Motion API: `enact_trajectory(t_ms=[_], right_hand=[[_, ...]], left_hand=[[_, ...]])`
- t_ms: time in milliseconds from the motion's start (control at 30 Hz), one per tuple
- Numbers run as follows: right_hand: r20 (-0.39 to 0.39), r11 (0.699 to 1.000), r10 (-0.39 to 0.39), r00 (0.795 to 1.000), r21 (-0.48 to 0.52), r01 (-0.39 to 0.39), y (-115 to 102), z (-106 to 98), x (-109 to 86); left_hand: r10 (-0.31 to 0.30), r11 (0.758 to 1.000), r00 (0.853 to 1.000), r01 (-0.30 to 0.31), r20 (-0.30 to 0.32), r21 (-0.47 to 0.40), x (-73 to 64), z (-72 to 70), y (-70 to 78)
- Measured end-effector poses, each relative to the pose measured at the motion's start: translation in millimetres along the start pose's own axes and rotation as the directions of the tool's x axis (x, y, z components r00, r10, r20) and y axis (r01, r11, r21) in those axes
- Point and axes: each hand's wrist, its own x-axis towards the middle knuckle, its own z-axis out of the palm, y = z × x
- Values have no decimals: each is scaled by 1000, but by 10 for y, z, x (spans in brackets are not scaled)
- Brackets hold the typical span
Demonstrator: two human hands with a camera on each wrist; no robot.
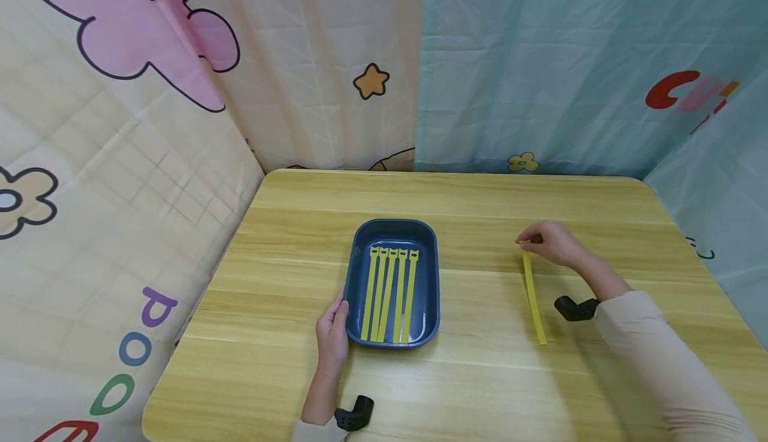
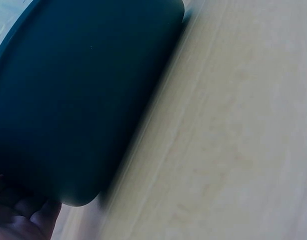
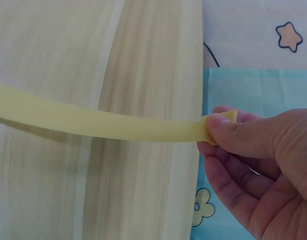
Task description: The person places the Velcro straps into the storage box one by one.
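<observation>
A dark blue rectangular tray (image 1: 430,295) holds several yellow hook-and-loop cable ties (image 1: 387,292), side by side with their notched heads at the far end. My left hand (image 1: 333,329) grips the tray's near left side, thumb at the rim. In the left wrist view the tray's underside (image 2: 88,100) shows, tilted up from the table, with the left hand (image 2: 26,215) at its lower corner. Off to the right, my right hand (image 1: 555,242) pinches another yellow cable tie (image 1: 533,299) by its head between thumb and fingers. Its strap (image 3: 103,122) trails down toward me.
The light wood table (image 1: 480,375) has rounded corners. Printed curtains (image 1: 324,62) hang along its back and sides. A black wrist mount (image 1: 576,309) sits at the right wrist and another wrist mount (image 1: 355,414) at the left.
</observation>
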Motion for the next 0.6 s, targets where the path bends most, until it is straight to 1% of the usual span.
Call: enact_trajectory(t_ms=[167, 400, 600], right_hand=[[17, 1000, -10, 1000, 6, 10, -102, -58, -20], [7, 999, -31, 1000, -12, 31, -196, -139, -64], [4, 999, -25, 1000, -22, 25, -296, -194, -87]], left_hand=[[-7, 1000, 1000, 7, -1, -1, 2, -4, 0], [-29, 1000, 1000, 29, -11, 0, 6, 6, 5], [-16, 1000, 1000, 16, -10, 17, 4, -6, -4]])
